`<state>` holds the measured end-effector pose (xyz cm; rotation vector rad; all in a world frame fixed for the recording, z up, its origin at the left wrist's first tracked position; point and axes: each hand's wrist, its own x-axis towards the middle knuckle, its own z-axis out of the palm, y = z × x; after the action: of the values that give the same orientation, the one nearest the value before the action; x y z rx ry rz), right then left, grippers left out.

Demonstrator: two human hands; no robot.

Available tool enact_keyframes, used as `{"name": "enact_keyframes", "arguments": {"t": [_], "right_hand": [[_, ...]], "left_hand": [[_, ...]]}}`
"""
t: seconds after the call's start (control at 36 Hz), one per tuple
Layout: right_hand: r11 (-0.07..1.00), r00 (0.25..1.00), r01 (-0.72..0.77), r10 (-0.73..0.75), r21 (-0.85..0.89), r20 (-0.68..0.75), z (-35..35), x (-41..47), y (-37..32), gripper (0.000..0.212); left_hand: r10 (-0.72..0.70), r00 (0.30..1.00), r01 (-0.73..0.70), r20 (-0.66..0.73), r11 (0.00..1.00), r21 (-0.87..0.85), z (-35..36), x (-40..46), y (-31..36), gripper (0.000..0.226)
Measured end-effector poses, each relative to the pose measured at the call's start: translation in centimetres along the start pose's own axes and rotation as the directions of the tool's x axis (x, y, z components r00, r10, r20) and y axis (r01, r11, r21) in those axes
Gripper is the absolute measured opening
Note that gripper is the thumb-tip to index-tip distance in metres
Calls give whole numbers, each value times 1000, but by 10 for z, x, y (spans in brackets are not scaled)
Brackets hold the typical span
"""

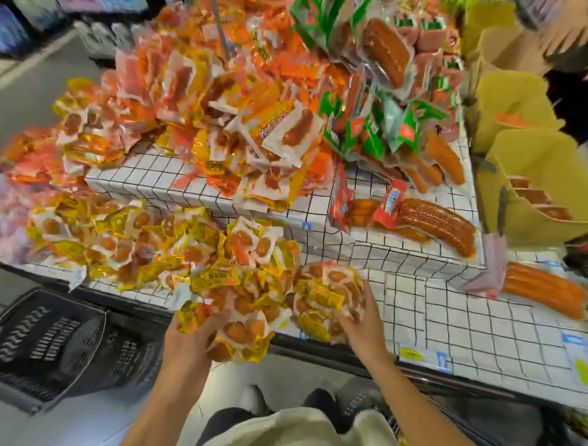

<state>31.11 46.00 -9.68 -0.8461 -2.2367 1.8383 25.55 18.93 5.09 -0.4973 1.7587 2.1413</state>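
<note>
A heap of small yellow sausage packets [248,284] lies at the front edge of a white display table with a black grid pattern [456,317]. My left hand [190,340] grips a bunch of these packets at the table's edge, fingers curled under them. My right hand [359,317] holds another bunch of yellow packets [325,295] just to the right, fingers wrapped around it. More of the same packets spread to the left [103,243].
A raised grid-patterned box [144,181] carries piles of orange and white sausage packs. Large sausages [432,221] lie to the right, green packs behind. A black plastic basket [53,341] stands on the floor at left. Yellow cardboard boxes [534,167] stand at right. Another person's hand [566,29] shows top right.
</note>
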Motion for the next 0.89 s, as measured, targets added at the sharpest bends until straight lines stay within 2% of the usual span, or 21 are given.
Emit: {"name": "enact_keyframes", "arguments": {"t": [0.06, 0.11, 0.17, 0.22, 0.28, 0.44, 0.53, 0.61, 0.72, 0.83, 0.89], "right_hand": [[995, 998, 34, -40, -99, -56, -1, -4, 7, 84], [982, 993, 84, -97, -171, -66, -1, -8, 18, 93], [973, 993, 119, -120, -196, 6, -2, -15, 29, 114], [948, 983, 177, -157, -264, 95, 0, -20, 38, 124], [919, 970, 233, -198, -319, 139, 4, -18, 43, 125], [903, 979, 203, -176, -378, 105, 16, 7, 32, 114], [922, 986, 159, -130, -354, 105, 16, 14, 29, 115], [955, 989, 125, -99, -270, 107, 9, 12, 25, 114], [954, 994, 110, -109, -280, 20, -5, -7, 18, 104], [987, 977, 107, -127, -122, -171, -15, -28, -12, 75], [991, 980, 124, -116, 41, -160, -18, -33, -32, 70]], "left_hand": [[1, 1000, 0, 14, 1000, -2, 2, 7, 3, 42], [-4, 1000, 4, 21, 1000, -21, 3, 12, 6, 45], [-12, 999, 13, 34, 999, -50, 4, 17, 9, 48], [-16, 999, 19, 44, 998, -62, 5, 22, 11, 48], [-21, 998, 24, 54, 998, -63, 6, 28, 14, 49], [2, 993, 4, 117, 999, -44, 5, 41, 22, 56], [18, 989, -11, 148, 999, -47, 7, 45, 26, 60], [0, 986, 10, 167, 998, -61, 10, 47, 28, 52], [-25, 984, 38, 179, 997, -73, 16, 48, 24, 45], [-75, 974, 86, 214, 995, -43, 27, 47, 15, 62], [-96, 966, 97, 240, 995, 9, 38, 47, 10, 67]]}}
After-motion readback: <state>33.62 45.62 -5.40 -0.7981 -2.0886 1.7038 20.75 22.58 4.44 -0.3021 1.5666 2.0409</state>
